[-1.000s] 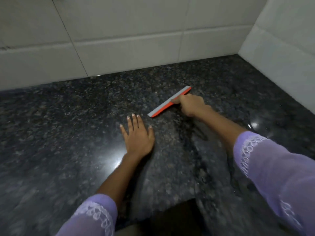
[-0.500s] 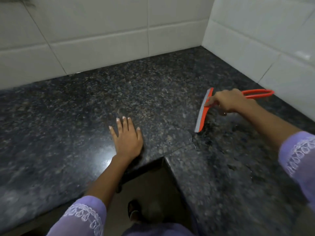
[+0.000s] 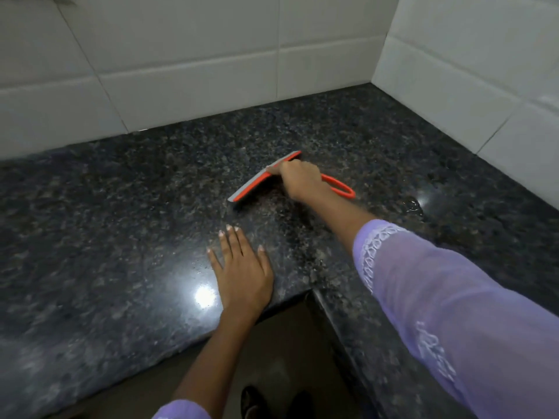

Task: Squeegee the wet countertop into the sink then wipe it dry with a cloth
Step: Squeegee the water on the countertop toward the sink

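An orange squeegee (image 3: 257, 182) with a grey rubber blade lies blade-down on the dark speckled granite countertop (image 3: 121, 222), in the corner area. My right hand (image 3: 301, 178) is shut on its handle just behind the blade; the orange loop end sticks out behind the hand. My left hand (image 3: 242, 273) rests flat on the counter with fingers apart, near the inner corner of the L-shaped edge. A small patch of water (image 3: 414, 205) glistens to the right of the squeegee. No sink or cloth shows.
White tiled walls (image 3: 193, 71) close the counter at the back and on the right (image 3: 472, 86). The counter's inner edge (image 3: 314, 293) turns a corner by my left hand, with brown floor and my feet (image 3: 272, 400) below.
My right hand has swung the squeegee from near the right wall back to the left, toward the middle of the corner, turning the blade diagonal. My left hand has stayed flat in place.
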